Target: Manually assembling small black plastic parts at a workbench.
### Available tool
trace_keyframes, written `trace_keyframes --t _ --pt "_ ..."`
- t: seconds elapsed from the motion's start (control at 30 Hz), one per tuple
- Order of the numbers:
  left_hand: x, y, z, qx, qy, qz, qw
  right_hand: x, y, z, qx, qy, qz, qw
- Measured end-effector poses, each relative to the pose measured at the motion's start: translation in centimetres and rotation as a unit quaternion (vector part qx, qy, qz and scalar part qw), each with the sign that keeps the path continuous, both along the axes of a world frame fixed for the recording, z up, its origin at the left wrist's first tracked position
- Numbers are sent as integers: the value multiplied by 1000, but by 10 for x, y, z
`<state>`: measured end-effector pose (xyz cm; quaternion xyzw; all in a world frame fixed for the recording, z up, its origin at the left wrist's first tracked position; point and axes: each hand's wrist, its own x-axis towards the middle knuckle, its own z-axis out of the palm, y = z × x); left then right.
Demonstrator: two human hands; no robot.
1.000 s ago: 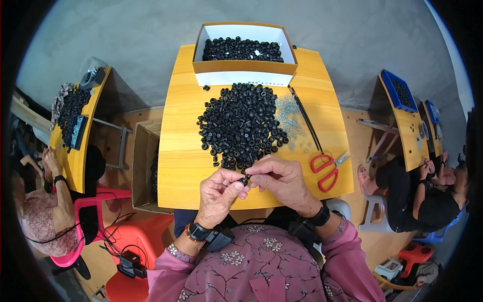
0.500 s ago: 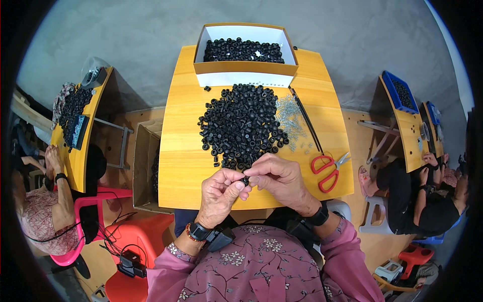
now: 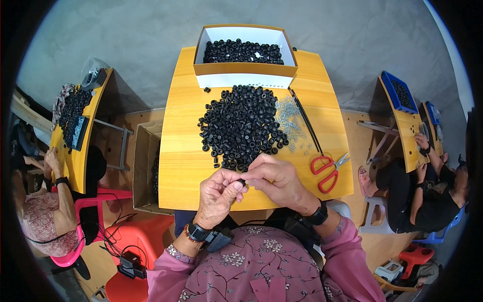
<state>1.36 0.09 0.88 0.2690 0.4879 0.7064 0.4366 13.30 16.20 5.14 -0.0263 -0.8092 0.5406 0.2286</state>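
At the near edge of the wooden table [image 3: 181, 171], my left hand [image 3: 216, 197] pinches a small round black plastic piece [image 3: 242, 182] between thumb and fingers. My right hand [image 3: 280, 183] meets it there, its fingertips pressed together at the piece; whatever else they hold is hidden. Just beyond both hands spreads a heap of small black round parts [image 3: 241, 126], some cap-shaped. Beside the heap on the right lie many tiny silvery metal bits [image 3: 290, 121], too small to name surely. Red-handled scissors [image 3: 328, 172] rest to the right of my right hand.
A white-and-brown cardboard box [image 3: 246, 80] at the table's far end holds more black parts. Thin black rods [image 3: 308, 123] lie right of the metal bits. An open carton [image 3: 146, 171] stands left of the table. Other people work at tables on both sides.
My right hand has shifted slightly left over the black piece, and less of the piece shows. The person at the right has reached an arm farther over their table.
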Motion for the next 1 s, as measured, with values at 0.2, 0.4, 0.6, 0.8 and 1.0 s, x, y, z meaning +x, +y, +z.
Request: trace_keyframes --t 0.2,0.4,0.6,0.8,1.0 --pt "5 1 1 -41 -1 2 999 1 -1 -3 22 -24 8 999" --pt "5 3 0 -15 -22 -6 1000 3 -3 2 35 -15 -2 999" --pt "9 7 1 -12 -71 6 997 5 2 3 46 -10 15 999" --pt "8 10 -4 23 -130 23 991 7 -7 8 100 -47 -7 994" --pt "4 13 3 -11 -133 28 991 1 -14 15 297 -73 -38 951"
